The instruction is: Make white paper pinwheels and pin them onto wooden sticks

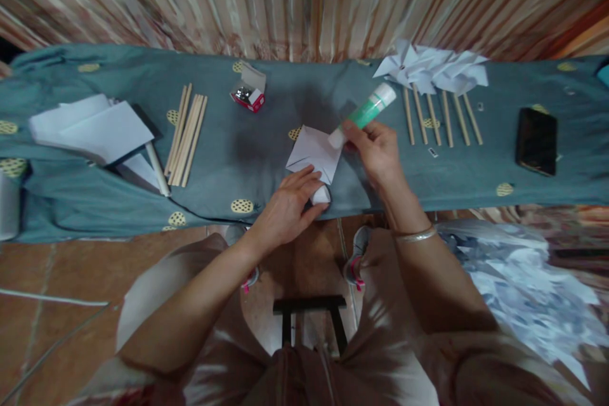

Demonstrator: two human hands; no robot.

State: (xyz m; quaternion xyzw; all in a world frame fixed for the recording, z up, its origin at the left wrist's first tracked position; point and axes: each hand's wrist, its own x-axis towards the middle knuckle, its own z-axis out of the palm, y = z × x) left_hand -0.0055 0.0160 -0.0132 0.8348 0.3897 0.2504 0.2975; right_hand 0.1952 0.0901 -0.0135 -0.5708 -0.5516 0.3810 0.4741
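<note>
A white paper square (311,151) with slits cut in from its corners lies flat on the cloth-covered table. My right hand (375,149) grips a green and white glue stick (368,111), tilted, its lower end at the paper's right corner. Whether that end touches the paper I cannot tell. Some fingers of my left hand (290,206) rest on the paper's near edge. Between its thumb and fingers sits a short white cylinder that looks like the glue cap (321,195).
Loose wooden sticks (188,139) and folded paper sheets (95,127) lie left, near a white rod-shaped tool (157,168) with a cord. A small red box (250,98) stands behind. Paper pinwheels (432,70) on sticks and a phone (536,141) are right. A bag (528,285) sits below.
</note>
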